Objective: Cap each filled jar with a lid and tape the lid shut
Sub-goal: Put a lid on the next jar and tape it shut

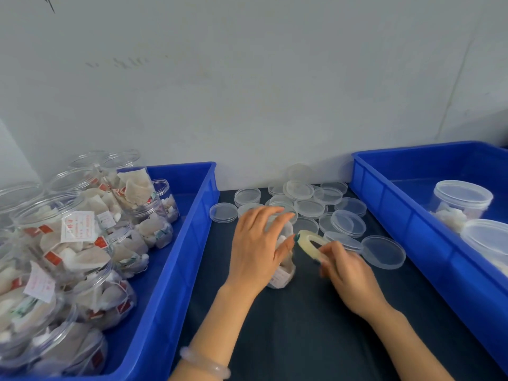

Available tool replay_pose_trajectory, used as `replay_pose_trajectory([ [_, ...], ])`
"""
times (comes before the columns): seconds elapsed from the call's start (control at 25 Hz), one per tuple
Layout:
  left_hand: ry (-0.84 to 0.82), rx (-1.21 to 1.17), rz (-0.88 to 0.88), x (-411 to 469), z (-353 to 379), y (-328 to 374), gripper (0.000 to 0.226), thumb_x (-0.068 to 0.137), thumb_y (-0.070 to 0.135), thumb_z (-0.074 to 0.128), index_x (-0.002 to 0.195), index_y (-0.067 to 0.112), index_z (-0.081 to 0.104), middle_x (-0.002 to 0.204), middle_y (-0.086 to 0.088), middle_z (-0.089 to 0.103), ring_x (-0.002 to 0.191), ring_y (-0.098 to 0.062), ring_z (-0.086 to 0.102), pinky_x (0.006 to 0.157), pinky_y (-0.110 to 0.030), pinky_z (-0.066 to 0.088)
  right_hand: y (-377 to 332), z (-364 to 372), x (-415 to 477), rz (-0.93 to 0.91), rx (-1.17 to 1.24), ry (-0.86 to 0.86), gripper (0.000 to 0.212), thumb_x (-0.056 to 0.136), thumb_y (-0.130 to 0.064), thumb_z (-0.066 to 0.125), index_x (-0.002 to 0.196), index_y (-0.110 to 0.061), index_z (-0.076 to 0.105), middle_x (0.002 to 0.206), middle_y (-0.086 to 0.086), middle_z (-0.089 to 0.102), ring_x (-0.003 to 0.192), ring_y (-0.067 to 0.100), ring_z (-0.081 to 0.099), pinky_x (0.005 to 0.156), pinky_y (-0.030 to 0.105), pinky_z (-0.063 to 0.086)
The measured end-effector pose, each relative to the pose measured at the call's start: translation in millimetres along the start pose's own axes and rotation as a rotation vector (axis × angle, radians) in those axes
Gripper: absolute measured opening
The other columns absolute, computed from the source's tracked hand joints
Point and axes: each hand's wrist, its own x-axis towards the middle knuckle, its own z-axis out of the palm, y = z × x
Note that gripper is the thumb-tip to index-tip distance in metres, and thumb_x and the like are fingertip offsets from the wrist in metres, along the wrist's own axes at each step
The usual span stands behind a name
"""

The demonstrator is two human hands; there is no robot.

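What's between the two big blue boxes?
In the head view, a pile of clear lids lies on the dark mat there, plus the jar in the left hand and the tape roll in the right hand.

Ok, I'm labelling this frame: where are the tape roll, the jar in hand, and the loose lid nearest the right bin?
tape roll (303, 241): head view, left side of the ring.
jar (283, 274): head view, lower wall near the base.
loose lid (383, 252): head view, centre of the disc.

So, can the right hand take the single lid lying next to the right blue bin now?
Probably not yet. The lid lies uncovered close beside the right hand, but that hand is pinching the tape roll, so its fingers are busy.
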Motion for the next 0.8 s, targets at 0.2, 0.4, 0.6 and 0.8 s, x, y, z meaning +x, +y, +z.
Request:
replay_pose_trajectory([
  [0.2,0.045,-0.080,-0.010,-15.2,11.3,37.7,0.041,0.095,0.031,0.055,0.134,0.020,0.056,0.131,0.006,0.057,0.125,-0.015,0.049,0.111,-0.031,0.035,-18.7,-3.6,-6.8,0.116,0.781,-0.002,0.029,0.089,-0.021,0.046,0.116,-0.025,0.056,0.090,-0.008,0.057,0.081,0.008,0.051,0.073,0.023,0.043],
  [0.4,0.043,-0.039,0.002,-11.7,12.9,50.3,0.041,0.098,0.033,0.054,0.138,0.022,0.057,0.135,0.004,0.059,0.125,-0.016,0.053,0.107,-0.036,0.042,-34.2,-5.1,-19.0,0.011,0.886,-0.058,0.048,0.088,-0.011,0.039,0.134,-0.020,0.049,0.115,-0.010,0.062,0.107,0.009,0.058,0.090,0.019,0.047],
  [0.6,0.321,-0.025,0.041,-18.4,14.7,52.8,0.021,0.098,0.032,0.061,0.114,0.029,0.075,0.116,0.010,0.070,0.109,-0.013,0.063,0.095,-0.030,0.047,-41.6,-1.9,-26.5,0.081,0.826,-0.007,0.050,0.099,0.012,0.037,0.138,-0.019,0.045,0.118,-0.014,0.063,0.110,0.002,0.059,0.092,0.014,0.046],
  [0.8,0.391,-0.147,-0.048,-20.2,12.8,53.3,0.003,0.086,0.032,0.075,0.086,0.030,0.077,0.093,0.017,0.071,0.088,-0.006,0.064,0.082,-0.023,0.046,-28.0,8.6,-18.8,0.001,0.685,-0.100,0.051,0.095,0.019,0.038,0.139,-0.006,0.044,0.101,-0.001,0.061,0.086,0.003,0.059,0.088,0.017,0.044],
])
